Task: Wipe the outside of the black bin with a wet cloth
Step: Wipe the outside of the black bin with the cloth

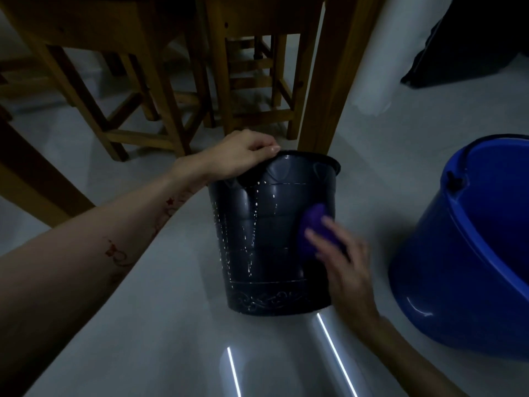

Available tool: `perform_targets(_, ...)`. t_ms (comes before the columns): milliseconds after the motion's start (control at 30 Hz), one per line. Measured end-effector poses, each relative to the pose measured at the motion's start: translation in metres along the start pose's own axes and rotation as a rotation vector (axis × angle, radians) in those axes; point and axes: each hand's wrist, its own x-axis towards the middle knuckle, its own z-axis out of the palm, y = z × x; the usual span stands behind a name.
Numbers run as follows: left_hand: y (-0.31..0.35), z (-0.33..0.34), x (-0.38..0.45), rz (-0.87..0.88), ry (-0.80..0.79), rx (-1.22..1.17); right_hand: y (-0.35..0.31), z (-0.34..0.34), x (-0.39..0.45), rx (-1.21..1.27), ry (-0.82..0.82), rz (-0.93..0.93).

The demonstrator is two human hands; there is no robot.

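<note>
Wiping the black bin, wet streaks showing but work left

The left hand [243, 154] clamps its grip over the rim of the black bin [272, 247], which stands slightly tilted on the floor [160, 325]. Droplets streak the bin's side; its inside is hidden. The right hand [340, 262] presses a purple cloth [315, 227] flat against the wall, fingers spread; much seems left unwiped. The blue bucket [463, 253] shows no visible contents.

Dim room w/ pale glossy floor [160, 325]; two bright strip-light reflections [336, 353] on it. Wooden table leg [329, 81] stands mid-frame; wooden stools [120, 90] left of it, white pillar [380, 53] just right, dark fabric [472, 44] further right.
</note>
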Motion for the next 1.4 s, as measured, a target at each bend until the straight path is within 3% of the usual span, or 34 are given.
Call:
perform_targets(100, 0.003, 0.007, -0.002, 0.015, 0.011, -0.029, 0.012, 0.011, 0.045, 0.072, 0.114, 0.248)
perform_targets(200, 0.002, 0.016, 0.002, 0.025, 0.116, -0.081, 0.007, 0.022, 0.076, 0.089, 0.135, 0.271)
perform_targets(400, 0.004, 0.016, 0.009, 0.001, 0.191, -0.087, -0.018, 0.043, 0.045, -0.015, 0.013, -0.114)
perform_targets(567, 0.012, 0.009, 0.005, 0.107, 0.165, -0.092, -0.003, 0.034, -0.054, -0.036, -0.306, -0.391)
perform_targets(633, 0.012, 0.005, 0.0, 0.16, 0.235, -0.035, 0.003, 0.021, -0.065, -0.039, -0.341, -0.403)
perform_targets(767, -0.009, 0.01, -0.004, 0.01, 0.271, -0.06, 0.001, 0.0, -0.021, -0.07, -0.075, -0.185)
perform_targets(867, -0.006, 0.011, -0.004, 0.008, 0.222, -0.091, 0.011, 0.002, 0.038, -0.037, 0.105, 0.028)
perform_targets(967, 0.003, 0.011, 0.0, 0.046, 0.179, -0.176, 0.011, 0.018, 0.075, -0.016, 0.142, 0.067)
perform_targets(1133, 0.004, 0.015, 0.005, 0.063, 0.175, -0.216, -0.004, 0.043, 0.066, -0.071, 0.079, -0.138)
perform_targets(1400, 0.011, 0.015, 0.011, 0.055, 0.158, -0.167, 0.011, 0.031, -0.037, -0.174, -0.224, -0.485)
